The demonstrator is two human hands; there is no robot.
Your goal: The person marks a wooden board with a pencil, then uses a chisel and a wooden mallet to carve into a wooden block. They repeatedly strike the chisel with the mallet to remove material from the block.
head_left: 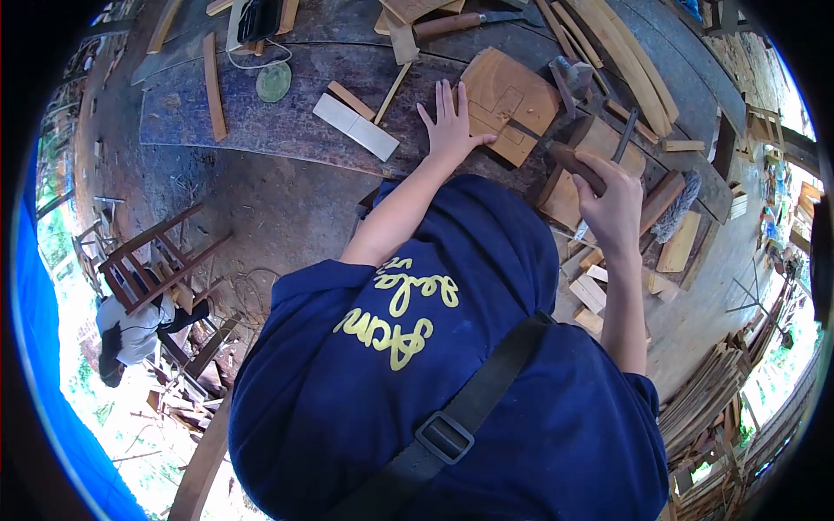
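My left hand [451, 130] lies on the worn bench [287, 130] with its fingers spread, the thumb touching the edge of a square wooden board [495, 87]. Pencil-like outlines and a dark slot or strip show on the board. To the right, my right hand [613, 201] is closed round a brown wooden handle [577, 168], over a wooden block [560, 198]. Whether a blade or head belongs to that handle is hard to tell. Left of my left hand lies a pale flat strip [356, 127] beside a small brown stick [351, 101].
A wooden-handled tool [449, 26] and long wood strips [621, 61] lie at the back. A grey fuzzy brush-like thing [678, 207] is at the right. A green disc [274, 82] sits at the left. Another person [132, 328] is beyond a wooden frame [152, 260] at the far left.
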